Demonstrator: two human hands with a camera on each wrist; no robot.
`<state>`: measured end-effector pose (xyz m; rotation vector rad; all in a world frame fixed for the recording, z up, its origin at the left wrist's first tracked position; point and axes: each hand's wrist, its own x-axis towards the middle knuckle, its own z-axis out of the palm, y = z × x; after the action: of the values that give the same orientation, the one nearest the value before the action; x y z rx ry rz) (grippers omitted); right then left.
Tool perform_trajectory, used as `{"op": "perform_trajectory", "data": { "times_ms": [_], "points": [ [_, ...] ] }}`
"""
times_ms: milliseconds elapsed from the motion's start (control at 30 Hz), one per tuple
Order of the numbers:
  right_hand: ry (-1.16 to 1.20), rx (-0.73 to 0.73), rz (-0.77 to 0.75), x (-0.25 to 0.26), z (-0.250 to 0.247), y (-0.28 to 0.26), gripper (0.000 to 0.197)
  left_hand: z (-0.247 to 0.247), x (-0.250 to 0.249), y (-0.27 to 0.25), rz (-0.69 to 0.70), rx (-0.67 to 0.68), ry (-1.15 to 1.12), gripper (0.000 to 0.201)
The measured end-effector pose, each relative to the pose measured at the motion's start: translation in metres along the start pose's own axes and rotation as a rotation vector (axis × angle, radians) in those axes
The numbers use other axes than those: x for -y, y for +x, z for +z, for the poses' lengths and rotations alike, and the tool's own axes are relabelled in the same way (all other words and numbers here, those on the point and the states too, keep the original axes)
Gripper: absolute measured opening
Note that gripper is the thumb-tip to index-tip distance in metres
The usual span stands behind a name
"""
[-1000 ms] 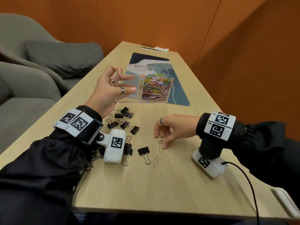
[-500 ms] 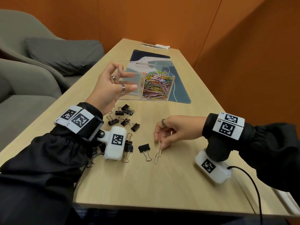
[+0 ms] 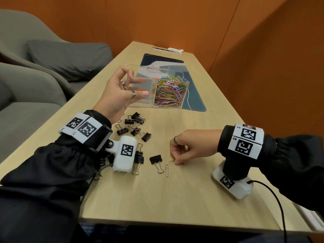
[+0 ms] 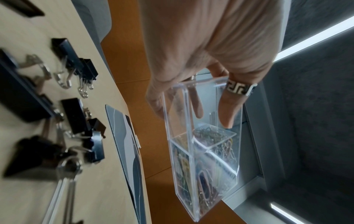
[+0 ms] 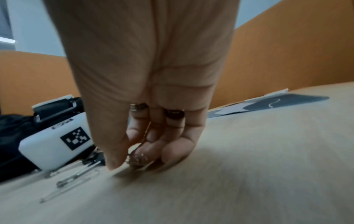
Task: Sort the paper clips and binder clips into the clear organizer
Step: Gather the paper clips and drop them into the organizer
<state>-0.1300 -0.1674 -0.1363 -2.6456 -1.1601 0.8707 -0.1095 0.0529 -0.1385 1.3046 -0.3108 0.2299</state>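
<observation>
The left hand (image 3: 117, 95) is holding the clear organizer (image 3: 158, 92) above the far tabletop (image 3: 201, 195), fingers curled round its empty left end, the right compartment full of coloured paper clips (image 3: 168, 92). The right hand (image 3: 191, 146) is pinching a paper clip (image 3: 172, 160) against the tabletop, another clip (image 3: 167, 170) just left, binder clips (image 3: 135, 128) scattered further left

**Even indoor light, sharp head view, soft wrist views**

The head view is bright and sharp, bending at its edges. Soft shadows lie on the table (image 3: 201, 130) beneath both arms. In the left wrist view, ceiling light strips (image 4: 314, 37) glare and binder clips (image 4: 76, 66) blur. The right wrist view smears near the table.
</observation>
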Motion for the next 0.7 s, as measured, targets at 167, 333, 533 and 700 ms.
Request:
{"op": "perform_trajectory", "data": {
  "times_ms": [167,333,533,700],
  "points": [
    [0.182,-0.043,-0.046,0.006,0.002,-0.003,0.014,0.0,-0.001,0.0,0.0,0.002,-0.005,0.046],
    [0.192,0.027,-0.066,0.014,0.005,0.002,0.02,0.0,-0.001,0.0,-0.007,-0.005,0.002,0.046],
    [0.044,0.028,-0.055,0.018,0.005,0.008,0.011,0.0,-0.001,0.0,0.002,0.005,-0.015,0.046],
    [-0.042,0.081,-0.041,0.017,0.005,0.008,0.01,0.001,-0.001,0.0,0.008,0.005,-0.024,0.046]
  ]
}}
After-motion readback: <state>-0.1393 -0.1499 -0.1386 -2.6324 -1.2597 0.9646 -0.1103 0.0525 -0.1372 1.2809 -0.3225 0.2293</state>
